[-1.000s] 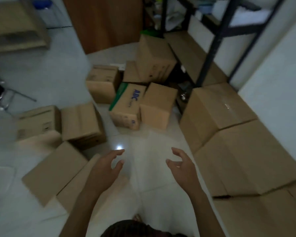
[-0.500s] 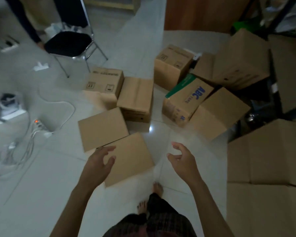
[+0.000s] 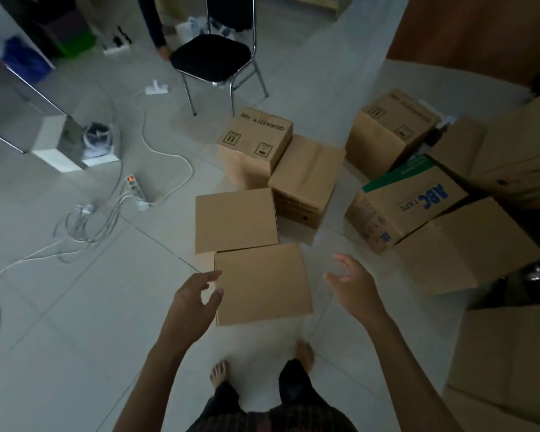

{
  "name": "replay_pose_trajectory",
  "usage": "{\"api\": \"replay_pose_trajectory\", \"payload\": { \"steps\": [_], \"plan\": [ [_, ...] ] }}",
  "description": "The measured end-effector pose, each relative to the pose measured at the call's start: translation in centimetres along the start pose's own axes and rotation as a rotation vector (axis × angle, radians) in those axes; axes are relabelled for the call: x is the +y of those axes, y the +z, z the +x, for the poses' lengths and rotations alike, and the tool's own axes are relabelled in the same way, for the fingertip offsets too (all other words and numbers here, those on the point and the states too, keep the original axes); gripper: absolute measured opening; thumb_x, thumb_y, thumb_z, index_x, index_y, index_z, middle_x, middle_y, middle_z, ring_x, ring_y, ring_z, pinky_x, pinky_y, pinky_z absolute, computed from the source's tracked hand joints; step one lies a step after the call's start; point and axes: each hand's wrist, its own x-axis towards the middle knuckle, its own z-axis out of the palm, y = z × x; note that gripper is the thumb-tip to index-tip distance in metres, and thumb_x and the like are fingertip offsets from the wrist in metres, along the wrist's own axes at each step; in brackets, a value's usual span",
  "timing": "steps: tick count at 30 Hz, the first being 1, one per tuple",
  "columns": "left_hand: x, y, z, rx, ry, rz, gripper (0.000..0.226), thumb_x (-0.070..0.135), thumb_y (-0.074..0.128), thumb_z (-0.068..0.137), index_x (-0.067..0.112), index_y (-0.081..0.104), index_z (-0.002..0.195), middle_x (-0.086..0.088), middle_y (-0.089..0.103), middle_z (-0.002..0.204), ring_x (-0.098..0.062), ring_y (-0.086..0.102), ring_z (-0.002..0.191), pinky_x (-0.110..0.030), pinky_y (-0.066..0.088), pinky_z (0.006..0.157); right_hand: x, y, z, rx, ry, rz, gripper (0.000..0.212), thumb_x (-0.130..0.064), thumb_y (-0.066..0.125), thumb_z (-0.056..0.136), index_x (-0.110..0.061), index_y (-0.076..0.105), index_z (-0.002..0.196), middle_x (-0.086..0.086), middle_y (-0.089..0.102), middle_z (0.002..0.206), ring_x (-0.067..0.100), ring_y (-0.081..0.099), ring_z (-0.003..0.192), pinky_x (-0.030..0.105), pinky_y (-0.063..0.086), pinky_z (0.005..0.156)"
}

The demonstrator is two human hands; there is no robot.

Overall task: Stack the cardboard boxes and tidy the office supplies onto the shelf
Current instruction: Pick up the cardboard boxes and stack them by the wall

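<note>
Both hands hung around the nearest cardboard box [image 3: 262,283], which lay on the floor just below the frame's centre. The left hand [image 3: 197,299] had its fingers loosely spread at the box's left edge; whether it touched, I could not tell. The right hand [image 3: 353,282] was open off the right side, holding nothing. A second plain box [image 3: 236,219] lay against it, just above. An ABC tape box [image 3: 409,201] sat among others at right, and a black chair [image 3: 211,57] stood at upper centre.
</note>
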Motion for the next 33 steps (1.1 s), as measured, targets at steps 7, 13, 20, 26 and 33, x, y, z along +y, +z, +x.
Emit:
{"api": "replay_pose_trajectory", "payload": {
  "steps": [7,13,20,26,33],
  "plan": [
    [-4.8,-0.8,2.0,-0.061,-0.005,0.017,0.036,0.015,0.060,0.090,0.014,0.056,0.126,-0.003,0.059,0.123,-0.009,0.052,0.096,-0.022,0.038,0.081,0.0,3.4,0.0,-0.008,0.023,-0.111,0.046,-0.023,0.058,0.090,-0.021,0.048,0.135,0.000,0.047,0.139,0.011,0.054,0.094,0.021,0.039,0.081],
    [-10.9,0.4,4.5,-0.123,-0.006,0.016,0.039,0.014,0.061,0.089,0.012,0.055,0.128,-0.007,0.059,0.123,-0.012,0.054,0.096,-0.023,0.040,0.081,2.5,8.0,1.1,-0.005,0.090,-0.183,0.046,-0.022,0.058,0.090,-0.021,0.048,0.134,0.002,0.048,0.137,0.016,0.057,0.101,0.028,0.045,0.088],
    [-19.4,7.2,7.6,-0.145,-0.029,0.085,0.043,0.010,0.063,0.086,0.009,0.055,0.128,-0.013,0.058,0.119,-0.029,0.059,0.104,-0.034,0.046,0.087,10.0,14.7,5.5,-0.056,0.069,-0.236,0.042,-0.016,0.058,0.089,-0.017,0.052,0.131,0.005,0.050,0.135,0.020,0.063,0.102,0.030,0.050,0.084],
    [-26.6,16.9,9.3,-0.158,-0.057,0.110,0.047,0.015,0.063,0.087,0.013,0.051,0.132,-0.011,0.052,0.125,-0.029,0.055,0.109,-0.040,0.048,0.087,19.7,20.3,10.0,-0.125,0.014,-0.341,0.043,-0.019,0.057,0.091,-0.019,0.049,0.134,0.002,0.048,0.136,0.020,0.054,0.117,0.030,0.045,0.093],
    [-34.7,26.3,10.1,-0.171,-0.189,0.275,0.071,0.023,0.066,0.085,0.010,0.029,0.145,-0.022,0.032,0.142,-0.044,0.038,0.125,-0.053,0.042,0.094,30.0,24.4,14.8,0.006,0.061,-0.415,0.060,-0.020,0.063,0.087,-0.012,0.037,0.141,0.010,0.035,0.140,0.023,0.037,0.129,0.029,0.033,0.103]
  ]
}}
